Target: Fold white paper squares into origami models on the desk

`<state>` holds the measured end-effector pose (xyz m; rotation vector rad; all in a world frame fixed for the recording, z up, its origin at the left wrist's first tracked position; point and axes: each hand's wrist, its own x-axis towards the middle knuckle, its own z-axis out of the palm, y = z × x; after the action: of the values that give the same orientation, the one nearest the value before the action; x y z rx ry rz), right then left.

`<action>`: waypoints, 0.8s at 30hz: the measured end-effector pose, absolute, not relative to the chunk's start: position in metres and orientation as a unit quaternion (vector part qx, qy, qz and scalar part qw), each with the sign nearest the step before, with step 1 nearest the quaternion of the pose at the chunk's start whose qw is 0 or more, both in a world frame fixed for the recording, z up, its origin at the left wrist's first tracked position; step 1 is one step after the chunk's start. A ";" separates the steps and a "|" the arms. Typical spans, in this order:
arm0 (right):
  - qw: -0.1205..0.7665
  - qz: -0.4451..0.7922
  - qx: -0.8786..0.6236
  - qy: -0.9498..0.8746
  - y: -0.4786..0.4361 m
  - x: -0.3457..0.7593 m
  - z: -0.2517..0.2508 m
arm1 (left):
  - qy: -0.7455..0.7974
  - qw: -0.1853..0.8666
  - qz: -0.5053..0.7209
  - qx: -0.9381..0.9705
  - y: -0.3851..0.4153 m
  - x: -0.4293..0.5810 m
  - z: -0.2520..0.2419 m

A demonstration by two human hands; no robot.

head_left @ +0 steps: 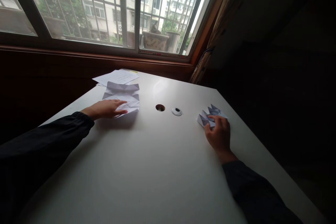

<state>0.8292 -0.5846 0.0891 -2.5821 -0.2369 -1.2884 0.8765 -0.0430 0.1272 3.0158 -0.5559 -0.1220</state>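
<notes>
My left hand (pixel 106 109) reaches out over the white table (pixel 147 168) with its fingers stretched flat on the near edge of a creased, partly folded white paper (pixel 125 96). My right hand (pixel 219 134) lies at the table's right side, fingers curled over the near part of a small folded paper piece with pointed tips (pixel 210 113). Both arms wear dark sleeves.
Flat printed sheets (pixel 115 76) lie behind the creased paper near the window sill. A round hole (pixel 160 107) and a small white cap (pixel 176 111) sit in the table's middle. A barred window fills the back; a curtain (pixel 210 49) hangs at the right corner.
</notes>
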 end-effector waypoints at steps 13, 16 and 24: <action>0.163 -0.323 -0.922 -0.135 -0.593 0.821 0.089 | -0.269 0.141 0.180 0.936 -0.086 0.860 0.144; 0.185 -0.293 -0.915 -0.206 -0.556 0.808 0.093 | -0.277 0.257 0.144 0.914 -0.157 0.825 0.134; 0.360 -0.214 -0.844 -0.334 -0.466 0.764 0.099 | -0.298 0.318 0.071 0.897 -0.242 0.791 0.106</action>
<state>0.7639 -0.4664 0.0989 -2.1766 -0.8597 -0.5517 0.7912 -0.2420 0.1063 2.3606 -0.7846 0.1869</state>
